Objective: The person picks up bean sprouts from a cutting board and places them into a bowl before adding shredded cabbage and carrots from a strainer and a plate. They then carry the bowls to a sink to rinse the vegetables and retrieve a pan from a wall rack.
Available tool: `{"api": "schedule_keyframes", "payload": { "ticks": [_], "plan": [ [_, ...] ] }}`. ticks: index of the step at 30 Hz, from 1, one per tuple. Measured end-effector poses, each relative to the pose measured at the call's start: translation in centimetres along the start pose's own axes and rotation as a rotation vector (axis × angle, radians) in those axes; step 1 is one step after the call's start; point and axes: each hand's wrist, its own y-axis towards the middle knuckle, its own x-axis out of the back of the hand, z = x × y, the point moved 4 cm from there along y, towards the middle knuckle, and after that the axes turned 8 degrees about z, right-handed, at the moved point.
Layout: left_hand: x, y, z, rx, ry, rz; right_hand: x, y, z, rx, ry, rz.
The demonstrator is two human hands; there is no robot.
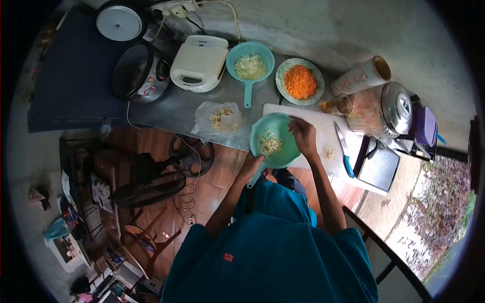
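Note:
My left hand grips a green bowl-shaped strainer near its handle, at the counter's front edge. Pale shreds lie inside the strainer. Over its right rim is my right hand, fingers bent together; anything between them is too small to make out. Under and beside the strainer lies a white cutting board with a few pale scraps. A blue-handled knife rests at the board's right side. To the left, an open plastic bag holds more pale pieces.
Behind stand a teal strainer of pale shreds, a plate of orange shreds, a white sandwich maker and a pot. At right are a large jar, a glass and a tray. A fan stands left.

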Motion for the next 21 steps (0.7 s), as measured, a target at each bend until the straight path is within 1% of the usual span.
{"api": "schedule_keyframes", "payload": {
  "ticks": [1, 2, 3, 5, 6, 7, 8, 9, 11, 12, 14, 15, 16, 17, 18, 19, 21],
  "plan": [
    [0.5, -0.3, 0.7, -0.003, -0.013, -0.027, -0.2, 1.9, -0.8, 0.012, -0.021, -0.029],
    [0.8, -0.7, 1.2, -0.006, -0.024, -0.054, -1.5, 4.3, -2.8, -0.079, 0.154, -0.13],
    [1.1, -1.3, 1.3, -0.012, -0.02, -0.066, -2.9, 6.7, -3.8, -0.101, 0.294, -0.1],
    [1.3, -3.0, 1.6, 0.022, -0.087, -0.066, -6.7, 11.1, -5.8, -0.319, 0.35, 0.12],
    [1.4, -3.9, 1.7, 0.018, -0.081, -0.085, -8.5, 13.3, -6.5, -0.314, 0.363, 0.134],
    [1.4, -4.9, 1.9, 0.019, -0.098, -0.12, -10.5, 15.1, -7.4, -0.404, 0.428, 0.201],
    [1.4, -5.6, 2.1, 0.015, -0.113, -0.152, -12.2, 16.0, -6.7, -0.49, 0.49, 0.268],
    [1.3, -6.4, 2.4, 0.03, -0.152, -0.199, -13.5, 16.6, -5.9, -0.48, 0.502, 0.279],
    [1.0, -7.6, 3.0, -0.001, -0.21, -0.246, -15.2, 16.6, -3.4, -0.689, 1.055, 0.26],
    [0.7, -8.2, 2.9, -0.021, -0.223, -0.267, -15.3, 16.9, -3.0, -0.681, 1.056, 0.268],
    [0.6, -9.0, 3.4, -0.032, -0.219, -0.289, -14.4, 17.7, -2.6, -0.35, 0.85, 0.102],
    [0.6, -9.5, 3.7, -0.035, -0.215, -0.304, -13.9, 17.2, -3.0, -0.351, 0.846, 0.109],
    [0.3, -9.8, 3.6, -0.037, -0.217, -0.304, -12.3, 16.1, -1.7, -0.292, 0.726, 0.143],
    [0.3, -10.1, 3.4, -0.039, -0.231, -0.371, -10.6, 15.0, -0.4, -0.232, 0.605, 0.172],
    [0.1, -10.5, 3.4, -0.034, -0.249, -0.436, -8.9, 13.7, 0.3, -0.236, 0.599, 0.167],
    [0.0, -10.7, 3.4, -0.053, -0.232, -0.414, -7.4, 12.0, 0.8, -0.207, 0.606, 0.213],
    [0.0, -10.3, 3.1, -0.084, -0.235, -0.432, -3.9, 8.2, 2.4, -0.145, 0.617, 0.273]
  ]
}}
